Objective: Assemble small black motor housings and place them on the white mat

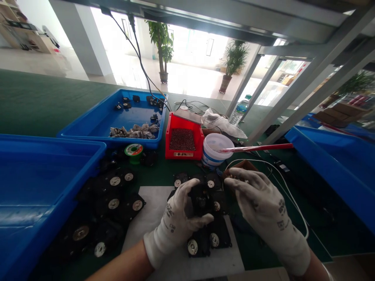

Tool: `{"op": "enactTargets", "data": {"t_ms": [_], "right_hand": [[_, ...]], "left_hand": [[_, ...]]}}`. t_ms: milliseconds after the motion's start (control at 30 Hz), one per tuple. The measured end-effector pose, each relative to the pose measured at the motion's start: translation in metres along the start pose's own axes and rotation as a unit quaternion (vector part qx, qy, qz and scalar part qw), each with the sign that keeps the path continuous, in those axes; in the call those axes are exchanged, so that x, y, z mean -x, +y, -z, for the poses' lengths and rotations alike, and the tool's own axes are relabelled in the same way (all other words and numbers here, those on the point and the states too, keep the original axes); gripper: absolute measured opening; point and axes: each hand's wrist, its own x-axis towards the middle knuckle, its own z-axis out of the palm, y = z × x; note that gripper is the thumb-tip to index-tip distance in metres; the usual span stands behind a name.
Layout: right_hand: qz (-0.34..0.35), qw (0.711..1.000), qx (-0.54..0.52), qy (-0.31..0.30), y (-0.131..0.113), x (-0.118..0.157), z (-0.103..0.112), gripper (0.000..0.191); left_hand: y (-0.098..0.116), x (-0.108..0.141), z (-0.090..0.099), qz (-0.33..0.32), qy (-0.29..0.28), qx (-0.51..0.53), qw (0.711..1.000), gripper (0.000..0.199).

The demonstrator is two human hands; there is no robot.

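My left hand [178,218], in a white glove, grips a black part [201,201] between thumb and fingers above a white sheet [158,238]. Several black units with silver discs [192,246] lie on and around that sheet. More of the same units [114,203] are gathered to the left. My right hand [254,195], also gloved, is over a small brown box [244,166] of small pieces. Its fingers are bent close together at the box's edge; whether they hold anything is too small to tell.
Behind the units stand a red bin [184,154] of small brown pieces, a white tub [218,146] with a red stick, and a solder spool [134,151]. Blue trays [88,146] flank both sides. A bottle [240,109] and cables lie farther back.
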Motion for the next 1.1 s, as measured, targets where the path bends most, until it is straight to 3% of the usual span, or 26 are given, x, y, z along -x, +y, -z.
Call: {"op": "enactTargets", "data": {"t_ms": [167,233,367,567,800,1100], "right_hand": [[-0.014,1.0,0.006,-0.007,0.015,0.009,0.015,0.026],[-0.058,0.997,0.038,-0.022,0.027,0.015,0.02,0.025],[-0.181,0.967,0.136,-0.116,0.065,0.025,0.025,0.022],[-0.227,0.927,0.182,-0.238,0.095,0.019,0.012,0.02],[-0.234,0.892,0.209,-0.327,0.109,-0.001,0.004,0.02],[-0.155,0.875,0.218,-0.404,0.111,-0.011,-0.022,0.019]], "left_hand": [[-0.003,0.001,-0.002,-0.017,0.008,0.002,1.0,0.074],[-0.005,0.002,-0.001,-0.01,0.007,-0.006,1.0,0.071],[-0.007,0.001,0.0,0.002,0.025,-0.029,0.999,0.07],[-0.006,0.0,0.001,-0.018,0.025,-0.047,0.998,0.067],[-0.007,-0.001,0.002,-0.02,0.028,-0.072,0.997,0.065],[-0.006,0.0,0.002,-0.031,0.03,-0.08,0.996,0.065]]}}
